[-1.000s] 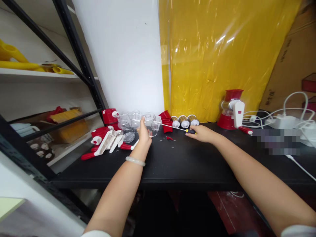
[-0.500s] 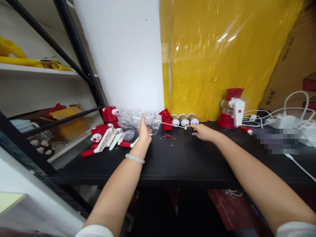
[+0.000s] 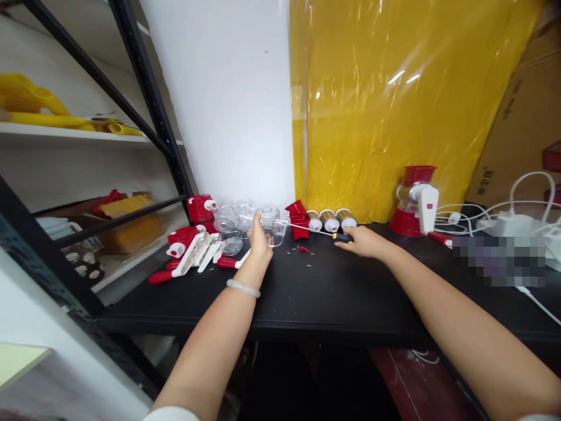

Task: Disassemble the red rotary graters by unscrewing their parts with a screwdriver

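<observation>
My left hand (image 3: 260,241) is closed around a clear plastic grinder housing (image 3: 279,229), thumb up, holding it over the black table. A screwdriver (image 3: 343,238) with a yellow and black handle is gripped in my right hand (image 3: 364,241). Its long thin shaft points left and meets the housing's tubular right end; whether the tip touches anything inside is hard to see. Behind my left hand are more clear housings (image 3: 224,217). A small red piece (image 3: 303,249) and several tiny pale bits lie below the shaft.
Red bases (image 3: 200,209) and white cranks with red handles (image 3: 193,255) lie at left. Metal grating drums (image 3: 329,220) stand behind the screwdriver, beside red hoppers (image 3: 298,220). An assembled red-and-white drum grater (image 3: 414,202) and white cables (image 3: 511,217) are at right. A black shelf frame (image 3: 146,99) borders the left.
The whole view has shifted slightly, so the scene sits a little lower and further right. Both hands keep their grips, and the screwdriver still meets the housing's right end.
</observation>
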The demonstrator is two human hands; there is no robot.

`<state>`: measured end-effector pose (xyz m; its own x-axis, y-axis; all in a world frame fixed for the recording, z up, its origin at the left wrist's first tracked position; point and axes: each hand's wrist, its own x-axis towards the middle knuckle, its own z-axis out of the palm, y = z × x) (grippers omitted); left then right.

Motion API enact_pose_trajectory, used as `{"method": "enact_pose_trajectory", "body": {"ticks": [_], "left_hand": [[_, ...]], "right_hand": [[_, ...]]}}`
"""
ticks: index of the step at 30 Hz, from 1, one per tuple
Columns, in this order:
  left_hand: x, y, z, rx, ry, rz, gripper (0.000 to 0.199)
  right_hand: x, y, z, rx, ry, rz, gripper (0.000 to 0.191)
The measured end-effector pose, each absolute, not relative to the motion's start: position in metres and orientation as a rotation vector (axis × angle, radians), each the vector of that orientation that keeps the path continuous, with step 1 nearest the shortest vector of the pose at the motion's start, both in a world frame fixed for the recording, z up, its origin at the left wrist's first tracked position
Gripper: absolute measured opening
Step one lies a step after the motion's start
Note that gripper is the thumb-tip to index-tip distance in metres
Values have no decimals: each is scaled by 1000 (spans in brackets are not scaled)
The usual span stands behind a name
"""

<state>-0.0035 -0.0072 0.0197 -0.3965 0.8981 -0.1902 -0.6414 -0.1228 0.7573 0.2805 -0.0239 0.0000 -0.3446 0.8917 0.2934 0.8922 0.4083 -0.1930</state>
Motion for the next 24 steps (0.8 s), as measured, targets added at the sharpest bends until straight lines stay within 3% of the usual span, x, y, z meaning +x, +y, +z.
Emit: {"method": "enact_pose_trajectory", "body": {"ticks": [4, 11, 15, 18, 24], "left_hand": [[-4, -9, 20, 427, 1107, 1788, 51], [-7, -8, 20, 410, 1111, 1810, 51], [-4, -9, 20, 449, 1104, 1832, 51], [-2, -12, 21, 473, 1111, 1833, 50], [0, -15, 22, 558, 1111, 1857, 49]], "right_hand": [[281, -22, 1, -1467, -2255, 177, 43], [293, -4, -12, -1243, -2162, 467, 35], [298, 4, -23, -1159, -2082, 518, 39], [296, 4, -26, -1236, -2126, 495, 40], [290, -3, -21, -1364, -2269, 208, 22]]}}
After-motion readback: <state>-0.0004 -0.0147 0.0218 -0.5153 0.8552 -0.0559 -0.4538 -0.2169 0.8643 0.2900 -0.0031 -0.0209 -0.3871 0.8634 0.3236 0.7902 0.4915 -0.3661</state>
